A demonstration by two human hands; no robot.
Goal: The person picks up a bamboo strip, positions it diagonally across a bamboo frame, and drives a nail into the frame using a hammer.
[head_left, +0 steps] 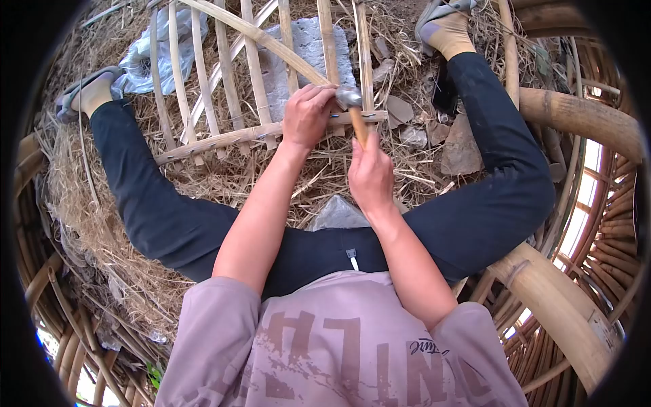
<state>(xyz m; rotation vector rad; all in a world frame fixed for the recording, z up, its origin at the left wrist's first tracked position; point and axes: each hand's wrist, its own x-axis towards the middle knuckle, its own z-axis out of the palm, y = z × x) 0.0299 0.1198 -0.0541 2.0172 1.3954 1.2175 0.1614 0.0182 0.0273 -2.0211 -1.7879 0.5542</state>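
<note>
My right hand point(371, 171) is wrapped round the wooden handle of a hammer point(359, 127). The hammer's metal head lies right beside the fingertips of my left hand point(306, 117), over the lower end of a diagonal bamboo slat point(271, 45). My left fingers are pinched together at that end; what they hold is hidden. Beneath them runs a bamboo crosspiece point(230, 138) with several nails or ties along it. Upright slats point(227, 74) join it, forming a lattice panel that lies between my legs.
A flat grey stone slab point(277, 81) lies under the panel. Straw point(122, 251) covers the ground, with broken stones point(462, 146) to the right and a clear plastic bag point(139, 68) at upper left. Thick bamboo poles point(563, 298) stand at my right side.
</note>
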